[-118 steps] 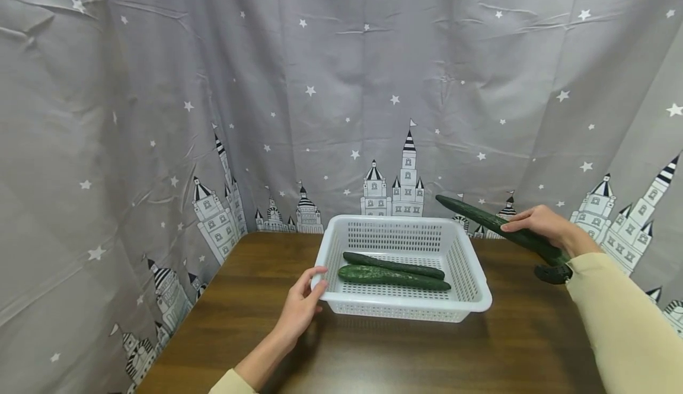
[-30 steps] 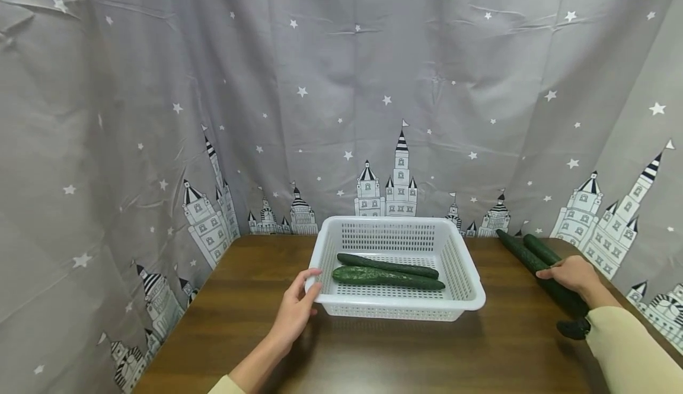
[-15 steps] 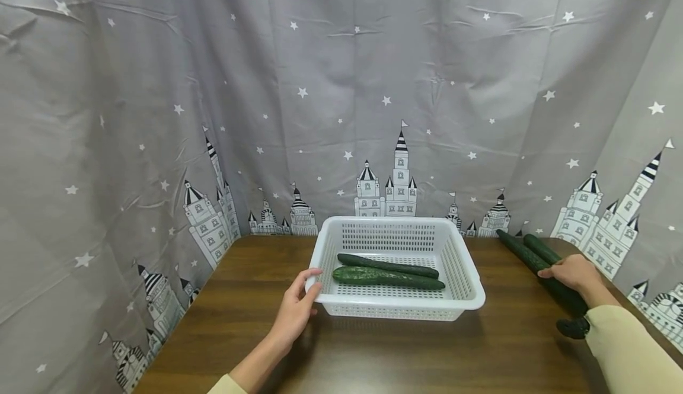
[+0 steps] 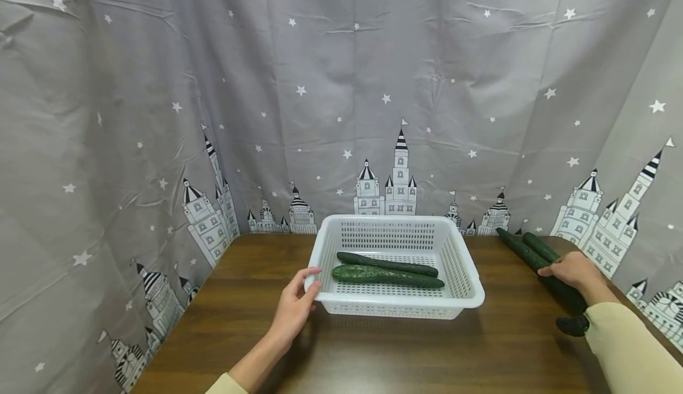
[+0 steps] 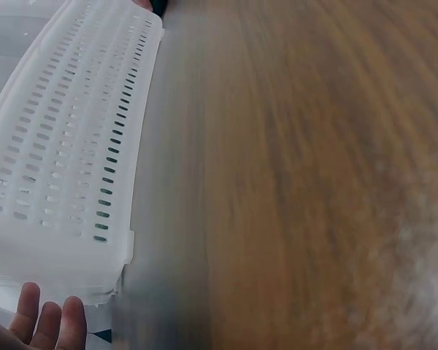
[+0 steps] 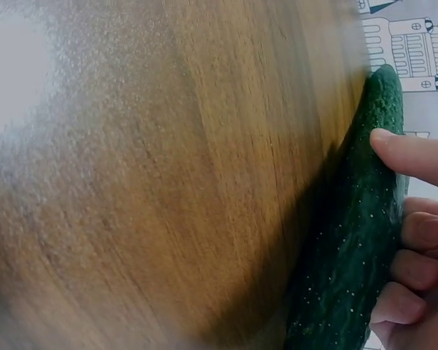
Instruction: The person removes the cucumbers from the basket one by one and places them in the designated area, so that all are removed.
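Observation:
A white perforated plastic basket (image 4: 395,303) stands on the table. My left hand (image 4: 292,308) grips its near left corner; in the left wrist view the fingertips (image 5: 73,321) show just past the basket's end. Inside lie two dark green cucumbers, a slimmer one (image 4: 386,263) behind a thicker, paler-mottled one (image 4: 373,274). At the table's right side, my right hand (image 4: 576,272) holds a long cucumber (image 4: 525,253), thumb on one side and curled fingers on the other in the right wrist view. Another cucumber (image 4: 539,246) lies alongside it, partly hidden by the hand.
The brown wooden table (image 4: 384,352) is bounded at the back and sides by a grey curtain (image 4: 320,56) printed with stars and castles. A black device (image 4: 572,325) sits at the right wrist, by the pale yellow sleeve (image 4: 629,346).
Since the oldest frame, my right hand has brought the raised cucumber down and rightward, beside another at the table's right. Over the last second hardly anything has moved; my left hand stays at the basket.

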Motion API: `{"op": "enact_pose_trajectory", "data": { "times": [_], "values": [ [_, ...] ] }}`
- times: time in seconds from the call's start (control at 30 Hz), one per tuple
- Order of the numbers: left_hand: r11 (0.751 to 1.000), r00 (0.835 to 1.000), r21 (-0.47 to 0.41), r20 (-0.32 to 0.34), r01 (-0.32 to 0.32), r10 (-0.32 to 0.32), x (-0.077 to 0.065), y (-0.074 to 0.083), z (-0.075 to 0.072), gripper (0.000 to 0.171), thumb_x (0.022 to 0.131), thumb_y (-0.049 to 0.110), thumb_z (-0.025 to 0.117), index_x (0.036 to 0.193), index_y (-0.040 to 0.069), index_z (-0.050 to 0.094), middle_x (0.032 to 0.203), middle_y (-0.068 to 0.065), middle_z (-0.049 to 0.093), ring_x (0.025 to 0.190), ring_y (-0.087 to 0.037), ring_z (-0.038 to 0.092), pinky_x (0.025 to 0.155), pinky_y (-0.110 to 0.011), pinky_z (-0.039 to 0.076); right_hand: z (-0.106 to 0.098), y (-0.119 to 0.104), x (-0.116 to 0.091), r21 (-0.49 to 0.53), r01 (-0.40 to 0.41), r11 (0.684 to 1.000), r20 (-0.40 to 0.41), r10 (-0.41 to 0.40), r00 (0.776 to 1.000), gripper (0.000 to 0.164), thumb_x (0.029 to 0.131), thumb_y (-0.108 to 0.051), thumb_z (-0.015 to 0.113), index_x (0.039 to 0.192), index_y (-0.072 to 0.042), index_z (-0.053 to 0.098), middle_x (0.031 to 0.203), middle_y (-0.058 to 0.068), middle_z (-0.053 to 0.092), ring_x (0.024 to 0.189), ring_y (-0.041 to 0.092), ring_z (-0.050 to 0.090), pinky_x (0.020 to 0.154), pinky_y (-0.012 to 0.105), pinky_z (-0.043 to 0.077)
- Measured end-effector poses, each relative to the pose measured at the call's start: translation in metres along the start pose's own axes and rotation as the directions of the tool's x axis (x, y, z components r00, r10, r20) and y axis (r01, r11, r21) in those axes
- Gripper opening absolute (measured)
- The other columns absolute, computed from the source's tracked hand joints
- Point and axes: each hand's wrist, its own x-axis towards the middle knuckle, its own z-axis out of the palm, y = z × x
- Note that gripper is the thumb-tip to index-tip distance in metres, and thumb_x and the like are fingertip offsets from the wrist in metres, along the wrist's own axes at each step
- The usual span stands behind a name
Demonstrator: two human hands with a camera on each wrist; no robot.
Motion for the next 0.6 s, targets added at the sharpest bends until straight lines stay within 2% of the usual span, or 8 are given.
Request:
{"op": "enact_pose_trajectory", "data": {
  "times": [0.27,0.43,0.6],
  "values": [
    [1.000,0.999,-0.004,-0.031,-0.019,0.018,-0.001,0.002,0.002,0.029,0.100,0.016,0.061,0.129,0.014,0.061,0.108,-0.016,0.063,0.087,-0.016,0.059,0.070,-0.031,0.050,0.000,0.005,0.004,-0.017,0.081,0.997,-0.020,-0.081,0.997,0.063,0.082,-0.041,0.078,0.110,0.015,0.067,0.114,0.044,0.059,0.102,0.061,0.057,0.082,0.060,0.051],
    [0.999,0.999,-0.028,-0.041,-0.020,0.019,-0.003,0.000,0.004,0.027,0.099,0.015,0.062,0.127,0.014,0.062,0.113,-0.019,0.065,0.087,-0.014,0.060,0.070,-0.031,0.051,-0.004,0.002,0.004,-0.005,0.094,0.996,-0.043,-0.094,0.995,0.061,0.085,-0.038,0.075,0.113,0.016,0.066,0.111,0.042,0.062,0.101,0.061,0.057,0.081,0.061,0.051],
    [0.999,0.999,-0.041,-0.040,-0.024,0.023,-0.003,0.002,0.004,0.028,0.099,0.014,0.062,0.128,0.014,0.062,0.117,-0.019,0.065,0.090,-0.015,0.060,0.072,-0.032,0.051,-0.013,-0.011,0.002,0.011,0.115,0.993,-0.057,-0.114,0.992,0.057,0.090,-0.035,0.071,0.117,0.015,0.064,0.114,0.041,0.061,0.105,0.062,0.055,0.082,0.061,0.050]
  ]
}}
